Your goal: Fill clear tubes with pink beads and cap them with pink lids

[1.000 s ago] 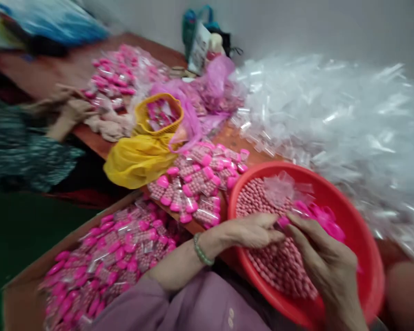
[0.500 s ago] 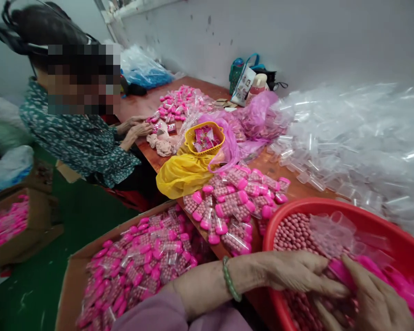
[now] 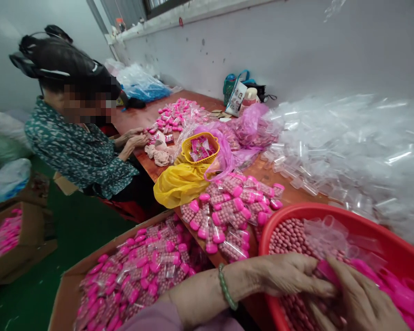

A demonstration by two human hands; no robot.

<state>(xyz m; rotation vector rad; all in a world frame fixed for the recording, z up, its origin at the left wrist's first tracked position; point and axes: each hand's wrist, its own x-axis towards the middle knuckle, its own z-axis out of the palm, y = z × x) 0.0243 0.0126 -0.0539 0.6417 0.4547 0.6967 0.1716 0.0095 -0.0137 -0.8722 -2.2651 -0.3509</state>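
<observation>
A red basin (image 3: 396,248) at the lower right holds small pink round beads (image 3: 290,236), several clear empty tubes (image 3: 327,234) and loose pink caps (image 3: 393,287). Both my hands are inside it, fingertips meeting. My left hand (image 3: 290,276), a green bead bracelet (image 3: 226,287) on its wrist, lies over the beads with its fingers pressed together against a pink cap (image 3: 326,271). My right hand (image 3: 362,303) curls over the same cap from the right. Whatever hangs below the cap is hidden by the fingers.
Filled pink-capped tubes are heaped on the wooden table (image 3: 227,211) and in a cardboard box (image 3: 141,276) below. A big heap of clear tubes (image 3: 348,147) fills the right. A yellow basket (image 3: 200,147) and yellow bag (image 3: 179,184) sit mid-table. Another person (image 3: 76,147) works at the left.
The view has swung up and left, bringing the other person into sight. My hands stay together in the basin, now lower in the picture.
</observation>
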